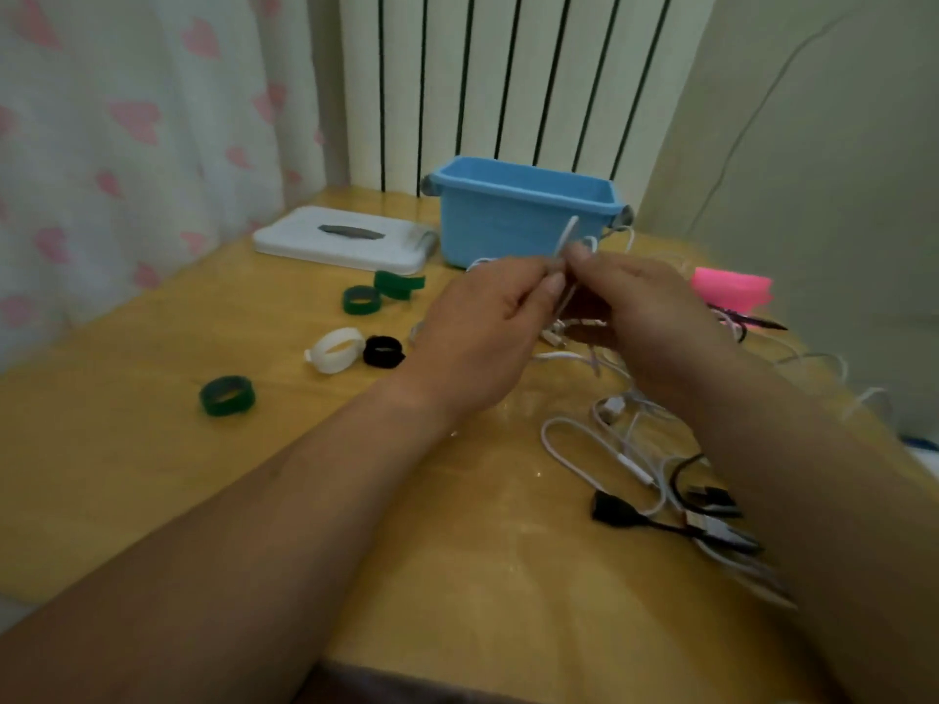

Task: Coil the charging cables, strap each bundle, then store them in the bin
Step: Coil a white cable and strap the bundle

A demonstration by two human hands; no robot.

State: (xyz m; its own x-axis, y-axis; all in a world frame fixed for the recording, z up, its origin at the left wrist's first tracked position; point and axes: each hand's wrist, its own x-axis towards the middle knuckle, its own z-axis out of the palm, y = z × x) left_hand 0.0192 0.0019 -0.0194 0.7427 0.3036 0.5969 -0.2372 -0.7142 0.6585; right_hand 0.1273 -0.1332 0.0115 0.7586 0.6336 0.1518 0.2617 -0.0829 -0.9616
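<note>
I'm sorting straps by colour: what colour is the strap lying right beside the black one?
White; the strap shows best in the head view.

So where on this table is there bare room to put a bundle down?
Bare wood lies near-left, between the nearest green strap and the table's front edge. The right side is crowded with loose cables; straps dot the middle.

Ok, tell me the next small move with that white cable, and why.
Probably wind a loop of the white cable round the left hand: it and the right hand both pinch the cable, yet most of it trails loose on the table.
</note>
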